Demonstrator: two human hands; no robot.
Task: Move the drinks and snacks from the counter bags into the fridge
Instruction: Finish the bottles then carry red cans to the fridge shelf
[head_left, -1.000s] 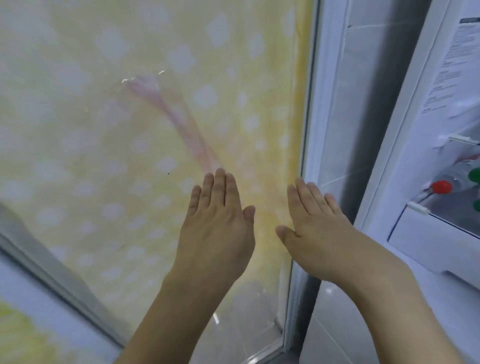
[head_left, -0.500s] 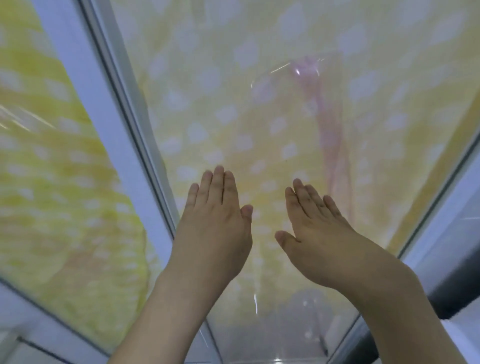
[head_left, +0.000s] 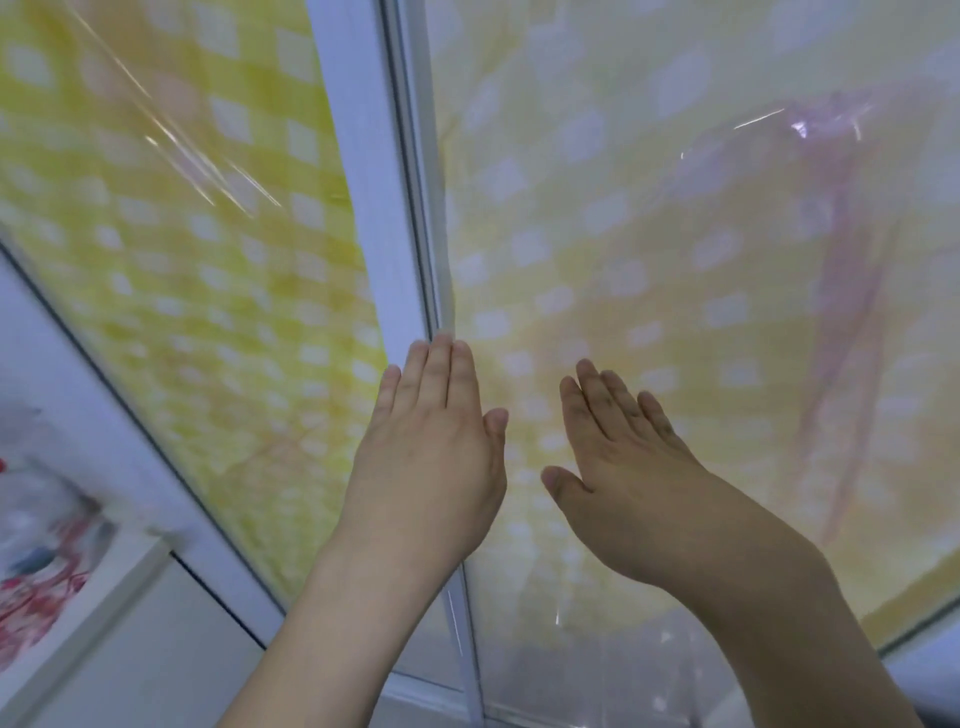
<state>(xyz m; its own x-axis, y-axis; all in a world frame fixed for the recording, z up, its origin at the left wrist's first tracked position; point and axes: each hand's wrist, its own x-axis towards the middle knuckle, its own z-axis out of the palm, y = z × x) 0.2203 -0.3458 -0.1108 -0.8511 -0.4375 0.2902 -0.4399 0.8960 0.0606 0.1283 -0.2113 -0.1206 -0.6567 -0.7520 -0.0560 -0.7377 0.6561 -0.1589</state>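
Observation:
My left hand (head_left: 428, 447) and my right hand (head_left: 618, 467) are both raised in front of me, fingers straight and together, holding nothing. Behind them is a glass window with a white frame post (head_left: 374, 182) and a yellow checked curtain (head_left: 597, 218) behind the glass. At the lower left edge a clear plastic bag with red print (head_left: 36, 551) lies blurred on a white ledge. No drinks, snacks or fridge show in this view.
A white ledge or counter edge (head_left: 98, 603) runs along the lower left. A faint pink reflection (head_left: 841, 322) shows on the right pane. The window's bottom rail (head_left: 426, 691) crosses below my wrists.
The view has swung left: the open fridge door with bottles at the right is gone, the window post has slid rightward and the bag has appeared at lower left. Both hands stay raised and flat.

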